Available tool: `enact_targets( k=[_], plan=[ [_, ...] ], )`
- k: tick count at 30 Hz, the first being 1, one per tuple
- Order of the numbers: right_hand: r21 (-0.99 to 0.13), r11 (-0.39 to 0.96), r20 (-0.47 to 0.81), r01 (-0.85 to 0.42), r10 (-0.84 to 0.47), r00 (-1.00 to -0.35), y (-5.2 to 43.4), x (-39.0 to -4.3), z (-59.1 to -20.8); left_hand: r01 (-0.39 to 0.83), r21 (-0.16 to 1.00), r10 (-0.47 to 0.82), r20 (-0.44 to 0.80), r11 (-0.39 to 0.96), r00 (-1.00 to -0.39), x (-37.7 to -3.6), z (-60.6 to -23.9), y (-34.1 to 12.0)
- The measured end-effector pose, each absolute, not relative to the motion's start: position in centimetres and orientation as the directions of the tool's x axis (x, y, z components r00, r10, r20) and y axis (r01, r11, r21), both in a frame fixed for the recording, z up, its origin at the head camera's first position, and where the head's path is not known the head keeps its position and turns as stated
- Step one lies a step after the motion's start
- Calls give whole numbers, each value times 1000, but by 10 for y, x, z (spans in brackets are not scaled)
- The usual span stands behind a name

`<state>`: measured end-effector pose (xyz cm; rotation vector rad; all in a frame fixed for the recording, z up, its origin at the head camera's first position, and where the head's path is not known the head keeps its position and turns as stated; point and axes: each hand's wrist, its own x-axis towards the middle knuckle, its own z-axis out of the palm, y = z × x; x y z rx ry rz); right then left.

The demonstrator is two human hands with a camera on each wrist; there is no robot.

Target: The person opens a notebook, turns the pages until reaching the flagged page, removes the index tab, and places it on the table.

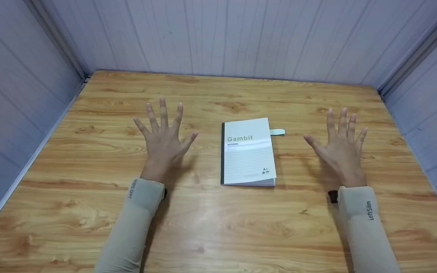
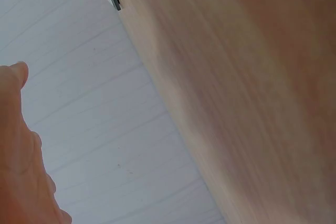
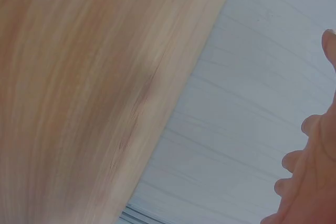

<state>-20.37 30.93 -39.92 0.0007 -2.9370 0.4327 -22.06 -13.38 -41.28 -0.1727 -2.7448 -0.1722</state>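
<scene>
A white notebook [image 1: 248,155] with a dark spine and the word "Gambit" on its cover lies on the wooden table between the two hands. Its lower right cover corner lifts slightly, and a pale tab [image 1: 277,132] sticks out from its right side. To the left of the notebook, the left hand [image 1: 162,142] has its fingers straight and spread, holding nothing. The right hand [image 1: 340,149], on the other side, is spread in the same way and touches no object. Each wrist view shows part of its hand at the frame's edge, the left hand [image 2: 23,156] and the right hand [image 3: 312,171].
The wood-grained table [image 1: 199,227] is bordered by a pale panelled wall [image 1: 211,38] at the back, with further panels at left and right. Both forearms wear light sleeves [image 1: 131,223], and dark bands show at the wrists.
</scene>
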Motion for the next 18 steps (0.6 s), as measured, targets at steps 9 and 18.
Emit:
enact_targets(
  k=[9, 18],
  plan=[
    [-495, 863, 162, -99, -20, -987, 307, -201, -394, 159, 204, 84, 332, 966, -939, -220, -409, -135],
    [-768, 624, 145, -146, -53, -988, 295, -203, -396, 200, 550, 78, 237, 811, -968, -215, -407, -132]
  ],
)
